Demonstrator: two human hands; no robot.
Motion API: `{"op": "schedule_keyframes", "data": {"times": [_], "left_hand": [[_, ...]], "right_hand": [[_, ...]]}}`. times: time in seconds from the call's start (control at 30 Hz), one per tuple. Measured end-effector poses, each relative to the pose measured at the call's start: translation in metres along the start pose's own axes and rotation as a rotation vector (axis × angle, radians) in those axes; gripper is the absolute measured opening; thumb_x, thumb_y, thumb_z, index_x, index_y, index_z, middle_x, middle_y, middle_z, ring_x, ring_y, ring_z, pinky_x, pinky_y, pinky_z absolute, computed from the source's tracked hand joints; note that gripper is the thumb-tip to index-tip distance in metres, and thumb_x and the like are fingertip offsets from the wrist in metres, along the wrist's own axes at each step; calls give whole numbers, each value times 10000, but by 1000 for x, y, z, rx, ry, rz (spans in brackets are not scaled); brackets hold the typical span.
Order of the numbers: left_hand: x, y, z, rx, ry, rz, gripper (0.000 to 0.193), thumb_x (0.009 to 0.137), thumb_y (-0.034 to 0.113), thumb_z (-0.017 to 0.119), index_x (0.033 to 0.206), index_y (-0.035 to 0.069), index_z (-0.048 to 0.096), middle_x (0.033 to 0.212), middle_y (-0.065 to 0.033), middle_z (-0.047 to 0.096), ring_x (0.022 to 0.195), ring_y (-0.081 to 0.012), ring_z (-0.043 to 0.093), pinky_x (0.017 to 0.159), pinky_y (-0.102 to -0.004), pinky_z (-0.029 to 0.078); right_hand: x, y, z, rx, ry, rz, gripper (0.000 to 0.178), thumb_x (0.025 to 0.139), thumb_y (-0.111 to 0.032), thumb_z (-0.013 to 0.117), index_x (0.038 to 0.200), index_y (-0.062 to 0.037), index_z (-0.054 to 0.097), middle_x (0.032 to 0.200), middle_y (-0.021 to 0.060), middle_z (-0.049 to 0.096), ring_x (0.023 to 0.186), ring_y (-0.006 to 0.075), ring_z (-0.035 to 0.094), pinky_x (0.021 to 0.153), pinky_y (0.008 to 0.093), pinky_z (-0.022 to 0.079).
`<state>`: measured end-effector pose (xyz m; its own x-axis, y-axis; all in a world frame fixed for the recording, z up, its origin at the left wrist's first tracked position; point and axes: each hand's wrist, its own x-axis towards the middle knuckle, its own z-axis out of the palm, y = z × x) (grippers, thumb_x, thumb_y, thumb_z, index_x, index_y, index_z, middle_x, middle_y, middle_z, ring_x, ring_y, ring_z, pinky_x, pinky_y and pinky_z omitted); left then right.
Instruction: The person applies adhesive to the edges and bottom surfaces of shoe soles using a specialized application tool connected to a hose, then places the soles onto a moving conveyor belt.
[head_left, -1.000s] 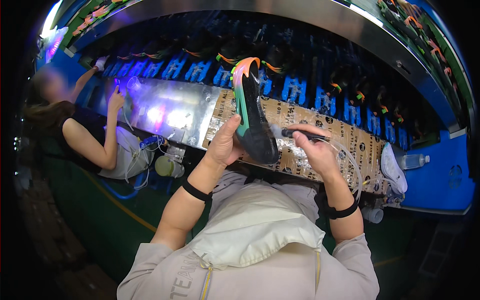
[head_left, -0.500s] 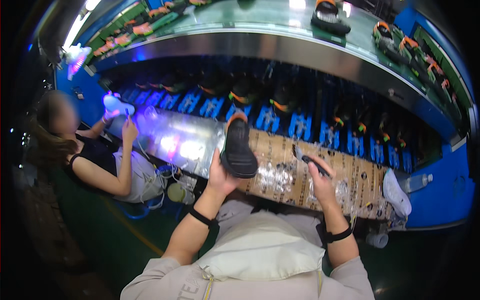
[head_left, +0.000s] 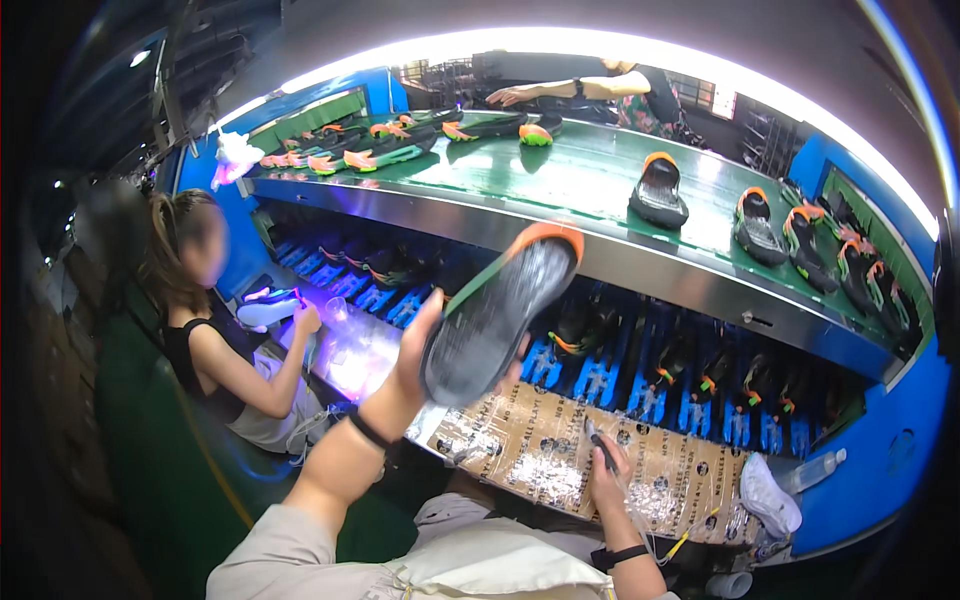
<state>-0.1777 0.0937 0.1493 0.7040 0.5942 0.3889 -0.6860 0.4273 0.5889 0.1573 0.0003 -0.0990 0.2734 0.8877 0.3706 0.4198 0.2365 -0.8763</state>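
My left hand (head_left: 412, 362) grips a black shoe (head_left: 500, 315) with an orange heel and a green side edge, raised in front of the conveyor. Its long, shiny dark-grey face is turned toward me, heel end up. The fingers wrap behind it and are partly hidden. Lower right, my right hand (head_left: 612, 480) is closed around a slim black-handled tool (head_left: 602, 450) with a pale tip; its exact kind is unclear. That hand is over the cardboard-covered bench (head_left: 530, 440), apart from the shoe.
Ahead, a green conveyor (head_left: 580, 180) carries several black, orange and green shoes. Below it is a row of blue racks (head_left: 590, 380) with shoes. At right lie a white shoe (head_left: 770, 497) and clear bottle (head_left: 815, 470). A co-worker (head_left: 235, 340) sits left; another person's arm (head_left: 560, 90) reaches across beyond.
My left hand has lifted the shoe up and tilted it heel to the right. My right hand, still holding the tool, sits lower in the picture. The view has tipped up, showing more conveyor.
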Motion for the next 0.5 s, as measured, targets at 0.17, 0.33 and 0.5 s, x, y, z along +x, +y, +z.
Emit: {"op": "schedule_keyframes", "data": {"times": [0.17,0.33,0.5], "left_hand": [[111,46,28,66,238,430,887,1137,662,311,1525,-118,471,1520,-377,547,1354,-517,608,1085,-541,578],[115,23,3,840,547,483,406,1117,226,624,1378,-84,640,1236,-221,742,1063,-314,772,914,-412,640],[142,79,-19,1920,777,831,544,964,318,795,1333,-69,696,1280,-245,746,1212,-345,719,1060,-422,554]], "right_hand": [[-3,-1,3,32,64,-54,290,996,-127,731,1259,-9,763,1114,191,763,1014,328,735,934,410,552],[-4,11,4,6,79,-111,296,976,-109,744,1255,-15,768,1058,186,761,937,320,738,855,402,564],[-1,13,6,33,34,-108,288,963,-93,745,1240,-16,773,1048,186,760,953,328,729,874,401,554]]}}
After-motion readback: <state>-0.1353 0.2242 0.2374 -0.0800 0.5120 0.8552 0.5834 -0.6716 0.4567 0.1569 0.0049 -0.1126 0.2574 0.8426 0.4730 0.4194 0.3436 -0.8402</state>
